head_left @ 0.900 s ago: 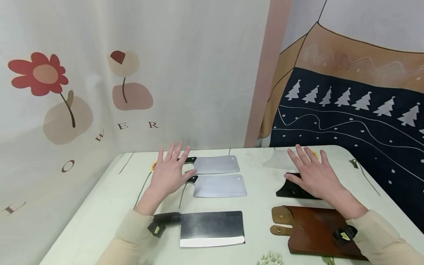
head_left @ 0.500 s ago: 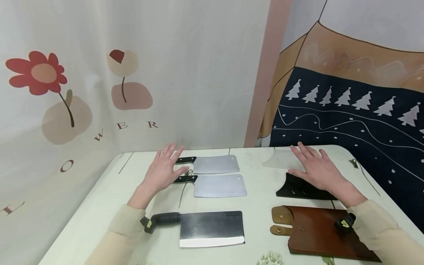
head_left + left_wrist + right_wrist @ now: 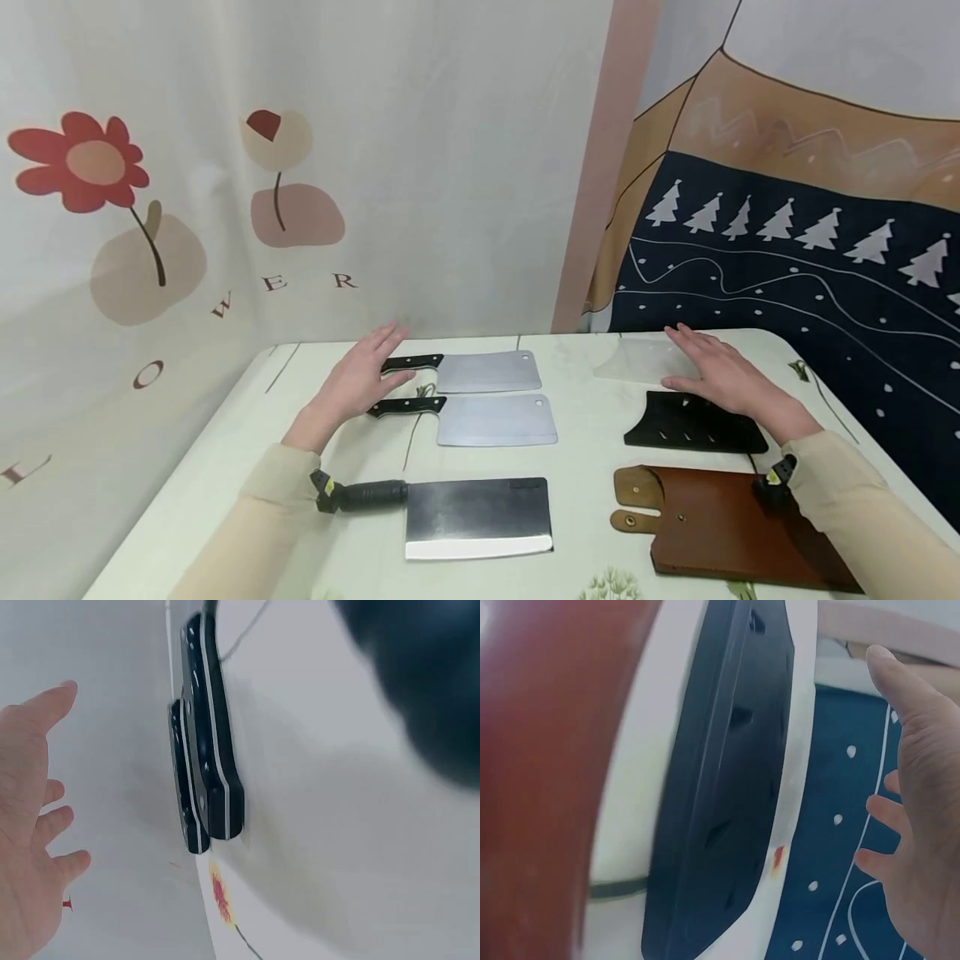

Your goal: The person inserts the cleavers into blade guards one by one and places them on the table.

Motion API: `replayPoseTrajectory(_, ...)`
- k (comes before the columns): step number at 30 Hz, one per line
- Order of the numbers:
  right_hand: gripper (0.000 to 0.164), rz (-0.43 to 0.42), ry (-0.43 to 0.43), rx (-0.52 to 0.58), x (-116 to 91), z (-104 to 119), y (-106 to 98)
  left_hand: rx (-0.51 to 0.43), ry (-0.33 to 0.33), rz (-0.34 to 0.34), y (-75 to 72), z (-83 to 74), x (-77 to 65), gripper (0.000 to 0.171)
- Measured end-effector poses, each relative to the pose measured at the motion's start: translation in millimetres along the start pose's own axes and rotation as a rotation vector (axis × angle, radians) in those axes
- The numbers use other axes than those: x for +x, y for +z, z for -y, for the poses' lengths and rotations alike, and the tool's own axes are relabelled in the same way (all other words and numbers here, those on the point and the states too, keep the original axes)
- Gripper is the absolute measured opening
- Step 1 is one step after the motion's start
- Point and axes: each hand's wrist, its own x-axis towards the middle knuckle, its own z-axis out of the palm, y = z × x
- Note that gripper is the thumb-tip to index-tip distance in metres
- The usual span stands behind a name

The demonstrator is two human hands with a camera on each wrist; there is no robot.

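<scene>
My left hand (image 3: 354, 379) hovers with extended fingers beside the black handles of two cleavers at the back left. The back cleaver (image 3: 491, 372) and the middle cleaver (image 3: 497, 420) lie flat, blades pointing right. Nearest me is a larger cleaver (image 3: 478, 512) with a dark blade and bright edge; its black handle ends beside my left wrist. My right hand (image 3: 731, 379), fingers extended and holding nothing, is over a clear blade cover (image 3: 637, 360) and a black blade sheath (image 3: 686, 422). A brown leather sheath (image 3: 720, 525) with two snap straps lies in front, partly under my right forearm.
A pale patterned cloth covers the table (image 3: 585, 458). Behind it hangs a light curtain (image 3: 450, 167) with flower prints, and at the right a dark fabric (image 3: 787, 250) printed with trees. A small camera (image 3: 324, 490) is strapped on my left wrist.
My left hand has shifted left, uncovering the two cleaver handles. The right hand has moved slightly right and turned more edge-on, showing more of the black sheath. The knives and sheaths stay in place.
</scene>
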Motion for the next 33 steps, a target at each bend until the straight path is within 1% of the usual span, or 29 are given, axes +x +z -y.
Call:
replayPoseTrajectory(3,0.093,0.014,0.013,0.032,3,-5,1,-0.014,-0.024,0.034,-0.6,5.2,1.4,0.075)
replayPoseTrajectory(7,0.093,0.032,0.047,0.071,8,-12,2,-0.042,-0.059,0.074,-0.3,12.9,7.6,0.074)
replayPoseTrajectory(9,0.095,0.044,0.068,0.094,10,-15,3,-0.072,-0.073,0.084,0.1,16.6,11.8,0.073)
replayPoseTrajectory(13,0.098,0.062,0.098,0.129,15,-22,7,-0.137,-0.073,0.076,1.7,22.4,21.6,0.071)
replayPoseTrajectory(17,0.099,0.061,0.103,0.165,24,-30,12,-0.19,-0.061,0.063,5.1,25.6,29.4,0.069)
replayPoseTrajectory(18,0.1,0.061,0.101,0.177,26,-31,13,-0.203,-0.052,0.059,6.1,26.1,30.9,0.068)
replayPoseTrajectory(24,0.104,0.075,0.114,0.235,34,-39,18,-0.277,-0.05,0.048,16.7,33.0,34.1,0.062)
replayPoseTrajectory(28,0.108,0.095,0.138,0.265,36,-42,21,-0.321,-0.085,0.063,23.2,40.6,35.1,0.061)
replayPoseTrajectory(33,0.109,0.101,0.141,0.301,40,-39,25,-0.404,-0.144,0.09,24.6,48.3,34.0,0.062)
